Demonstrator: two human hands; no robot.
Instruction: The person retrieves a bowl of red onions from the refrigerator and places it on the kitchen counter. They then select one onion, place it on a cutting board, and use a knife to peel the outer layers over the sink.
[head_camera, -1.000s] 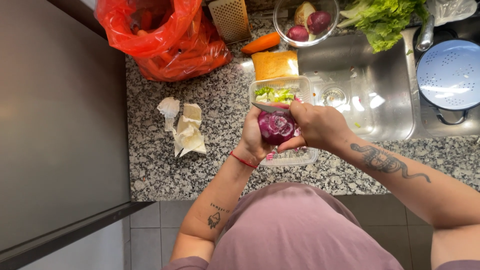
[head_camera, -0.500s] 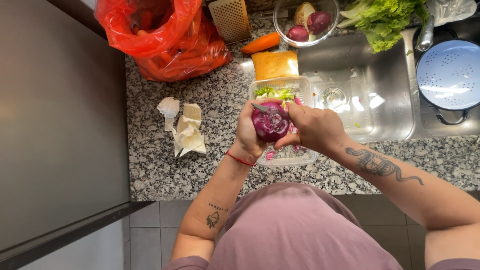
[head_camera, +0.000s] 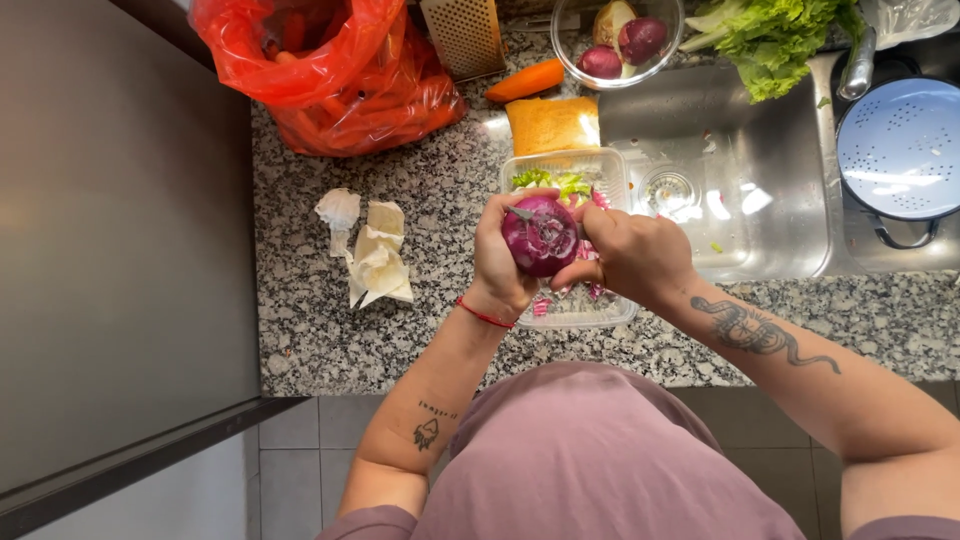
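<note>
We hold both hands together in front of the chest, forearms angling in from either side. Our left hand (head_camera: 500, 255) cups upward, fingers curled and thumb raised, with a thin red string tied around its wrist. Our right hand (head_camera: 632, 252) faces it, knuckles up, fingers bent inward toward the left palm, thumb tucked underneath. The left forearm shows a small dark tattoo near the elbow; the right forearm carries a long serpentine tattoo running along its top. Both elbows are bent and spread outward
</note>
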